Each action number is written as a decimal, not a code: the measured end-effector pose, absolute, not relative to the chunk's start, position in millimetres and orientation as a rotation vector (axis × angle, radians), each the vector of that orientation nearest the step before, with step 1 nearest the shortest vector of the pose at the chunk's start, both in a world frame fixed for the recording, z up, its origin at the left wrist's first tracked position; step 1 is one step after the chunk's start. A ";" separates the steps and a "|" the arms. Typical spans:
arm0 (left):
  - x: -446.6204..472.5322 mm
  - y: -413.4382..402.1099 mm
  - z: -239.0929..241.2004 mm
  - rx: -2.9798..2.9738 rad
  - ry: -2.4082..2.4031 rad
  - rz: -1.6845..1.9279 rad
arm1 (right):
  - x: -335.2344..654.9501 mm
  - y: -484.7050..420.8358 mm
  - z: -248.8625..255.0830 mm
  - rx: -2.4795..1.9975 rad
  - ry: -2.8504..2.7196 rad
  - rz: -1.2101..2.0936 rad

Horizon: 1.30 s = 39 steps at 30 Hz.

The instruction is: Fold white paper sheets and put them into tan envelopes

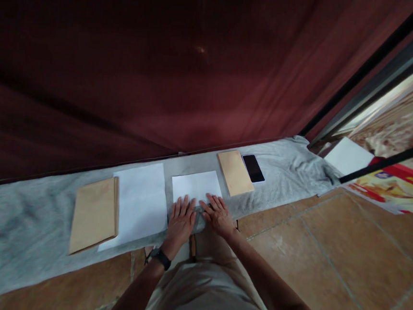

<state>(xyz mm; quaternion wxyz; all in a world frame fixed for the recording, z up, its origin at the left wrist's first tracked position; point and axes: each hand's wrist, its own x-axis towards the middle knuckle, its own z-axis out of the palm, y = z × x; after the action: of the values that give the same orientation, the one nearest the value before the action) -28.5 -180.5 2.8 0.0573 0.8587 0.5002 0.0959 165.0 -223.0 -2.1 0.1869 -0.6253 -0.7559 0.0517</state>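
A folded-looking sheet of white paper (196, 183) lies on the grey cloth right in front of me. On its near left edge my left hand (182, 220) rests flat, fingers stretched forward. My right hand (219, 216) lies at the near right edge of the same sheet, its fingers spread. Neither hand grips anything. To the left, larger white sheets (142, 202) lie flat, partly under a stack of brown envelopes (94, 215). Just right of the small sheet is a single brown envelope (235, 173).
A smartphone (253, 169) with a dark screen lies beside the right envelope. The grey cloth (16, 220) covers a narrow ledge along a dark red curtain (184, 76). Tiled floor (313, 256) runs below. A colourful printed box (399, 186) and a white panel (349, 158) stand at right.
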 end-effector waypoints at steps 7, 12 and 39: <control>3.2 -138.2 0.5 2.712 1.299 0.236 | 171.3 -225.4 1.4 -1.738 -2.150 0.170; 19.0 -92.2 -7.4 2.740 1.257 0.254 | 169.4 -223.7 -1.4 -1.750 -2.121 0.160; -28.3 -128.3 -8.3 2.863 1.018 0.227 | 168.5 -227.5 -10.4 -1.767 -2.145 0.135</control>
<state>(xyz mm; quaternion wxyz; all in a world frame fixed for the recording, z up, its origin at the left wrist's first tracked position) -28.3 -128.3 -8.3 0.0473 0.9385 0.3338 0.0745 168.5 -227.5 -10.4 0.1788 -0.6249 -0.7585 0.0479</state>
